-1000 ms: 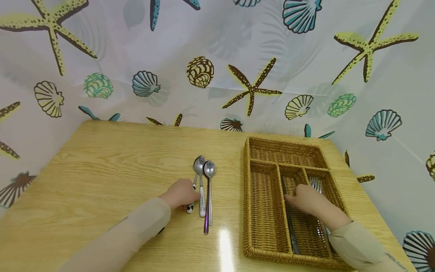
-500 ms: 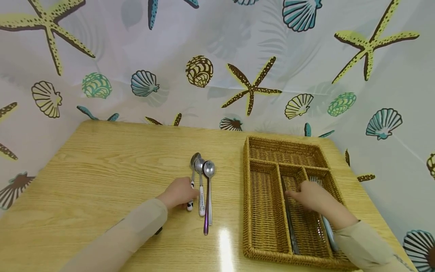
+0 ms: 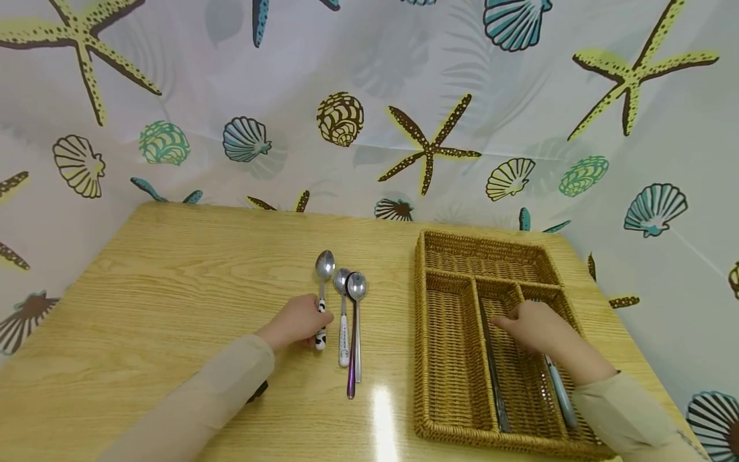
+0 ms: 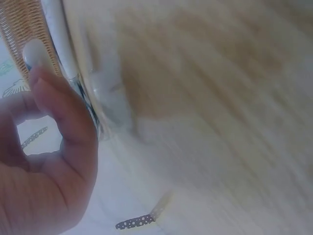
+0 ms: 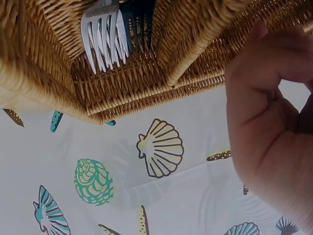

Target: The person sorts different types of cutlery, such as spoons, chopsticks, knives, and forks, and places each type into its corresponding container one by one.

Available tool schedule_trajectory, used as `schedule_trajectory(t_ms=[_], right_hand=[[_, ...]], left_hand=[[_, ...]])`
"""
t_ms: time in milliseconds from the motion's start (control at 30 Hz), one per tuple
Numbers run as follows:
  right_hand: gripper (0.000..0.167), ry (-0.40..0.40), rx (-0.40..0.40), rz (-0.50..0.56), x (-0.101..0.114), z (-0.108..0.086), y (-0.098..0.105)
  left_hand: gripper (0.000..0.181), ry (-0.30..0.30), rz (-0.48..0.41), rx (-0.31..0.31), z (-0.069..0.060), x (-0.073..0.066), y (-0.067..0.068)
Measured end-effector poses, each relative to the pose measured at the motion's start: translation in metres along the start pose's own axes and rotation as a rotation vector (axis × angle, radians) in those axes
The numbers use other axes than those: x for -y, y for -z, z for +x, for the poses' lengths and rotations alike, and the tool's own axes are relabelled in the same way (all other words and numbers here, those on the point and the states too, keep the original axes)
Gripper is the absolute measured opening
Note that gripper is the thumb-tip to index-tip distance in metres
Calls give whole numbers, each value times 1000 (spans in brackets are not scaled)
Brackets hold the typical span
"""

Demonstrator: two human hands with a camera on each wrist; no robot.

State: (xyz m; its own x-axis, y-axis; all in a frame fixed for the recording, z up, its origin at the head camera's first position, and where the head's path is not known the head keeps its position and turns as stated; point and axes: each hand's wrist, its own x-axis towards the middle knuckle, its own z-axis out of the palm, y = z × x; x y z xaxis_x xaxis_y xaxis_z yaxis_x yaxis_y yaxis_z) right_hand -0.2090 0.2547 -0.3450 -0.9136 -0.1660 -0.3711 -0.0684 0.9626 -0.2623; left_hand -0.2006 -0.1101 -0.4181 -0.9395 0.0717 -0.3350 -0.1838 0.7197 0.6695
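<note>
the left hand pinches the spotted spoon by its handle at the counter; from those fingers its bowl runs to twelve o'clock, its handle end to six. that hand is the nearer by far: the right hand is off at three o'clock, over the wicker tray, and i can't tell whether its fingers hold anything. the white-handled spoon, at the spotted one's four o'clock, carries lettering too small to read.
</note>
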Motion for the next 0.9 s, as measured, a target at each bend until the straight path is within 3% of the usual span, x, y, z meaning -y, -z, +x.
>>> schedule_trajectory(t_ms=[200,433,900], right_hand=[[49,-8,5,4,2,1,7],[50,0,-13,22,8,1,14],[49,39,-52,4,31,5,20]], left_hand=[[20,-12,-57,9,-7,-4,5],[23,-28,-145,27,-18,-18,7],[22,-106,-217,75,-35,-45,-1]])
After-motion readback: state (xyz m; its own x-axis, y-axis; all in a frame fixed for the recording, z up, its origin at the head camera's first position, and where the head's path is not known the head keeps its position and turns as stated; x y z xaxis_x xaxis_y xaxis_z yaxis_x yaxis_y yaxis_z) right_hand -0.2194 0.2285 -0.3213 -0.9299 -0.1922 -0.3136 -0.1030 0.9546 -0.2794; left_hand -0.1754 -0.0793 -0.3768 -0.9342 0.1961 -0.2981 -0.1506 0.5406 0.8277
